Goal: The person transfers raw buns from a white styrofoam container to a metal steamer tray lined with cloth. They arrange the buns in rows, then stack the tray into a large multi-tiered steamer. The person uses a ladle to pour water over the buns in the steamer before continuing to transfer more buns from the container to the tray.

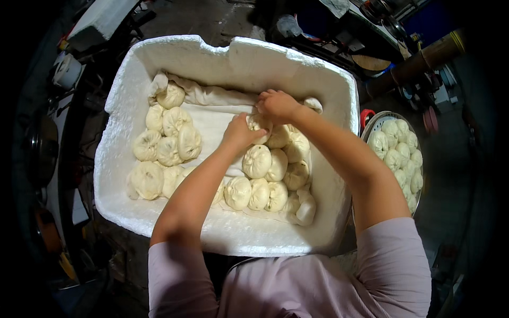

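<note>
Inside a white foam box (294,71) lies a white cloth (210,123) with pleated steamed buns along the left, right and front. My left hand (239,133) grips one steamed bun (259,126) at the back of the right-hand group, its thumb across the near side. Just beyond that bun, my right hand (278,105) is bent down by the cloth's folded back edge (222,95). What lies under its fingers is hidden. Other buns, such as one with a pinched top (257,161), sit close in front. My left forearm covers part of the front row.
A round perforated steamer tray (370,129) full of buns stands to the right of the box, near a red handle (366,117). A white rice cooker (67,71) and another foam box (99,26) are at the left. A wooden post (417,63) slants at the back right.
</note>
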A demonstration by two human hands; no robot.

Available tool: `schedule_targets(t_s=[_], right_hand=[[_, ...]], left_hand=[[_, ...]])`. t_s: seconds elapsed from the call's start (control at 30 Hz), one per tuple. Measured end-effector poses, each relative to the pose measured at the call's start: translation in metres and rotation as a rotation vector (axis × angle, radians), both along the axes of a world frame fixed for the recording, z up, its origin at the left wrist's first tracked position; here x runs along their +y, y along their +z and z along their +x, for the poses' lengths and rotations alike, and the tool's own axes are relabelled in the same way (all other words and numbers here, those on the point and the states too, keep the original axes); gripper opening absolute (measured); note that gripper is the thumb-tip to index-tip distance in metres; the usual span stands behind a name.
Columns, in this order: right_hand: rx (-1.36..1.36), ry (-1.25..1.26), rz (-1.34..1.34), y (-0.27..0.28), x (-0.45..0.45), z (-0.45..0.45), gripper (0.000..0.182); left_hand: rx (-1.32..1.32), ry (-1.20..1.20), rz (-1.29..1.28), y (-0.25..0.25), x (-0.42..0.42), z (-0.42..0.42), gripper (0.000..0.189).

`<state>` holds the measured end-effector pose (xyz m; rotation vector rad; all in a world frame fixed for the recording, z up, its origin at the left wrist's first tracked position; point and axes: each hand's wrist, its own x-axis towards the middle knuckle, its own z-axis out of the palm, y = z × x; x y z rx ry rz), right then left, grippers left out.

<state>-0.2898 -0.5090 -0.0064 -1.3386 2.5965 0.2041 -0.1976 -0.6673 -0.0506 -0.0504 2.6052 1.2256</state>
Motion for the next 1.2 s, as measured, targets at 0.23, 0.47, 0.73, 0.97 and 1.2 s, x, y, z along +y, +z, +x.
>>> schedule_targets(t_s=[0.23,0.47,0.73,0.97,1.2], right_hand=[[0.036,0.084,-0.048,-0.019,0.027,0.010,0.032],[-0.147,-0.259,-0.510,0.132,0.040,0.055,0.044],[0.711,-0.637,-1.029,0.264,0.272,0.239,0.019],[1.131,-1.077,-1.317,0.229,0.440,0.439,0.031],[1.070,-1.568,-1.020,0.164,0.555,0.494,0.013]], left_hand=[[-0.213,-0.153,0.326,-0.006,-0.019,-0.016,0.060],[-0.058,-0.061,-0.030,0.000,-0.022,-0.018,0.091],[1.082,0.177,0.389,0.198,0.013,0.002,0.029],[1.026,-0.011,0.754,0.288,0.066,0.129,0.046],[1.101,0.161,0.517,0.295,0.182,0.147,0.029]])
